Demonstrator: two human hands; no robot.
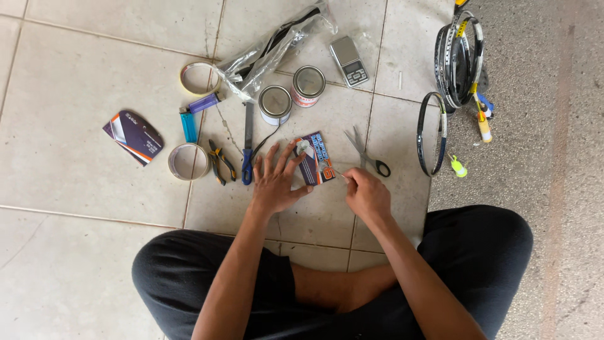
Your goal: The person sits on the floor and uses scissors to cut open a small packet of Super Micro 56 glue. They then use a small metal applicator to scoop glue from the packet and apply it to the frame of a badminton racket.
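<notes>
Down on the tiled floor (94,82), seen from the head camera: legs crossed, both hands out in front.

Left hand (275,179) spread flat, fingers open, pressing down on a small printed card packet (316,158). Not gripping, just holding it still against the floor. Fingertips close to a little white lump near the top of the packet; too small to tell what.

Right hand (366,194) curled, thumb and finger pinched on a thin string (335,170) coming out of the packet. String hard to see, very fine.

Just beside the right hand, scissors (367,154), blades apart. Near the left hand, a blue-handled tool (247,148) and small pliers (221,162). Further up, two small tins (291,93) touching each other, a pocket scale (349,61), a long clear plastic bag (277,44), two tape rolls (187,161), a blue lighter (189,126) and a purple one. Off to the right, racket frames (456,60) at the edge of the rough ground.

Could go wrong, probably: string slipping out of the pinch, being so thin. Packet sliding on the smooth tile if the flat hand lifts. String tangling or kinking if tugged too fast. Open scissors right there, easy to bump with a wrist.
</notes>
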